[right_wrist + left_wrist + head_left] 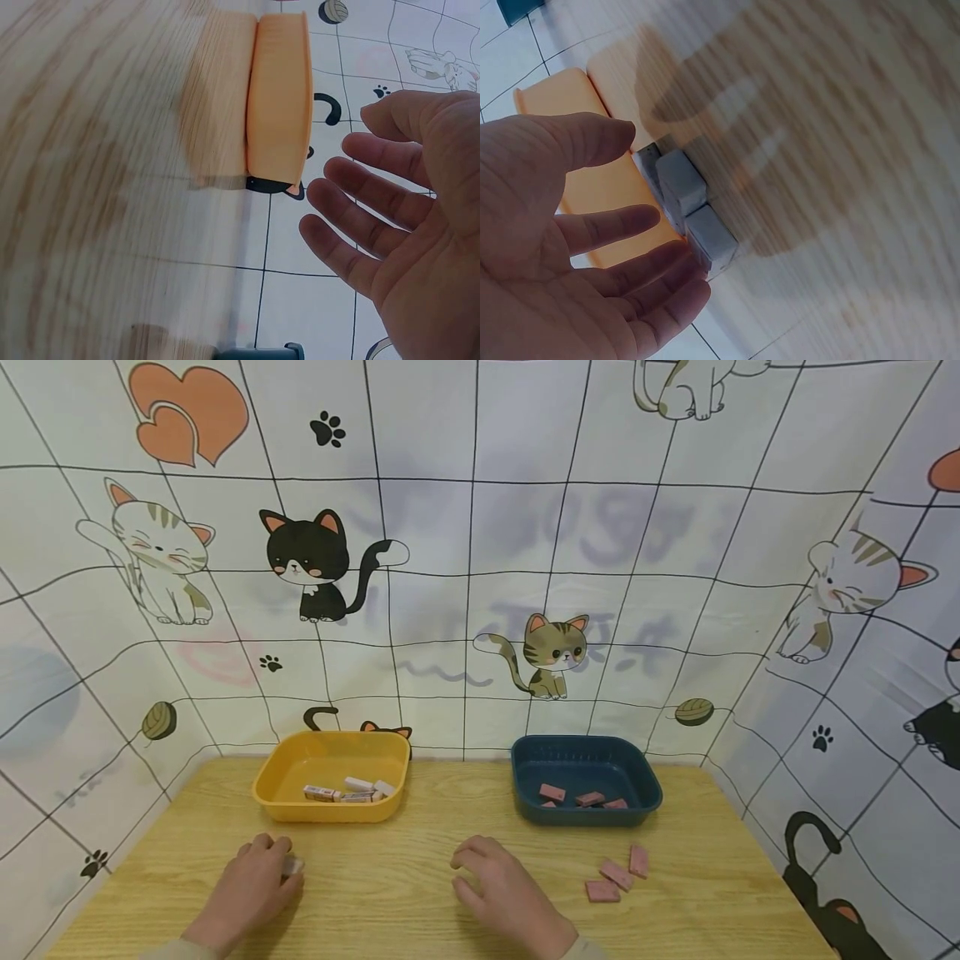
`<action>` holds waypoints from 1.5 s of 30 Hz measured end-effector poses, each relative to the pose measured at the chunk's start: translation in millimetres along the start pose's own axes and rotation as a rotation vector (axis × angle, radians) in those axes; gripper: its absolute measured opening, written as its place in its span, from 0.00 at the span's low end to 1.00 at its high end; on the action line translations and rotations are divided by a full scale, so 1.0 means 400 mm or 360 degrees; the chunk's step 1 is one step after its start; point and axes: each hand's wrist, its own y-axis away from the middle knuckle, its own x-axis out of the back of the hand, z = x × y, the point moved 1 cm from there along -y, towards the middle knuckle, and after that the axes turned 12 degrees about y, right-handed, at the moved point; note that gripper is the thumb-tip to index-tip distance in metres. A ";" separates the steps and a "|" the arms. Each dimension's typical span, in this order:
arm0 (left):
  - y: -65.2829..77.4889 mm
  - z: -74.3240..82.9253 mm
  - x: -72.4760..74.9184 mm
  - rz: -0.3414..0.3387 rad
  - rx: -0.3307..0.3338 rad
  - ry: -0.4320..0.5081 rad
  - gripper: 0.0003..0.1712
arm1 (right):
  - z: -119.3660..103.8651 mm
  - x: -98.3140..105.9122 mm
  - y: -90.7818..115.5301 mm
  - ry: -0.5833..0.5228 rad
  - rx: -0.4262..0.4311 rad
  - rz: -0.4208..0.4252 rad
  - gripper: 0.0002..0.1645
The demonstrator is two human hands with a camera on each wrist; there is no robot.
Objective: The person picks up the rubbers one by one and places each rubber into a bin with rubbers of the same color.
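Observation:
My left hand [258, 881] is low over the table in front of the yellow tray [330, 814], its back toward the head camera. In the left wrist view its thumb and fingers are apart, with fingertips right at a small white eraser [712, 240]. A second white eraser [681, 180] lies against that one, and part of a darker piece shows behind them. From the head view, the hand mostly hides these erasers. My right hand [504, 887] hovers near the table's middle, fingers loosely bent and holding nothing. Its spread fingers and bare palm show in the right wrist view.
Several white erasers [321, 793] lie in the yellow tray. A dark blue tray [585, 817] at the back right contains several pink blocks [552, 792]. More pink blocks [603, 891] lie on the wooden table [390, 885] before it. A cat-patterned cloth [427, 560] hangs behind and beside the table.

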 end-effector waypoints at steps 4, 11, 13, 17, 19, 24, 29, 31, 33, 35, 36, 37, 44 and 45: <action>-0.004 -0.007 -0.002 0.0000 -0.0006 0.0004 0.17 | -0.003 0.000 -0.002 0.0011 0.0007 -0.0023 0.05; -0.009 -0.014 0.001 -0.0020 0.0001 0.0013 0.18 | -0.013 0.001 -0.010 0.0012 0.0013 -0.0057 0.04; -0.010 -0.016 0.001 -0.0018 -0.0003 0.0016 0.17 | -0.016 0.000 -0.014 0.0013 0.0020 -0.0059 0.05; -0.012 -0.018 0.000 -0.0007 -0.0021 0.0021 0.16 | -0.022 -0.003 -0.020 0.0029 0.0045 -0.0052 0.05; -0.012 -0.019 0.000 -0.0002 -0.0028 0.0023 0.15 | -0.025 -0.004 -0.023 0.0031 0.0061 -0.0047 0.05; -0.013 -0.017 0.001 0.0023 -0.0022 0.0031 0.14 | -0.030 -0.007 -0.029 0.0034 0.0089 -0.0047 0.05; -0.015 -0.011 0.014 0.0083 -0.0023 0.0034 0.16 | -0.031 -0.013 -0.031 0.0031 0.0082 -0.0073 0.05; -0.015 -0.006 0.024 0.0103 -0.0029 0.0051 0.18 | -0.030 -0.017 -0.032 0.0031 0.0083 -0.0067 0.05; -0.016 -0.001 0.035 0.0127 -0.0041 0.0057 0.19 | -0.029 -0.019 -0.033 0.0037 0.0090 -0.0058 0.05; -0.019 0.007 0.047 0.0145 -0.0049 0.0064 0.19 | -0.027 -0.021 -0.034 0.0040 0.0090 -0.0054 0.05; -0.020 0.010 0.053 0.0156 -0.0055 0.0065 0.18 | -0.027 -0.022 -0.034 0.0042 0.0090 -0.0056 0.05; -0.021 0.013 0.059 0.0171 -0.0066 0.0058 0.17 | -0.026 -0.023 -0.035 0.0042 0.0090 -0.0058 0.05; -0.030 0.025 0.090 0.0277 -0.0190 0.0041 0.16 | -0.023 -0.021 -0.042 0.0076 0.0064 -0.0061 0.05; -0.031 0.026 0.095 0.0283 -0.0201 0.0041 0.16 | -0.022 -0.020 -0.044 0.0082 0.0062 -0.0059 0.05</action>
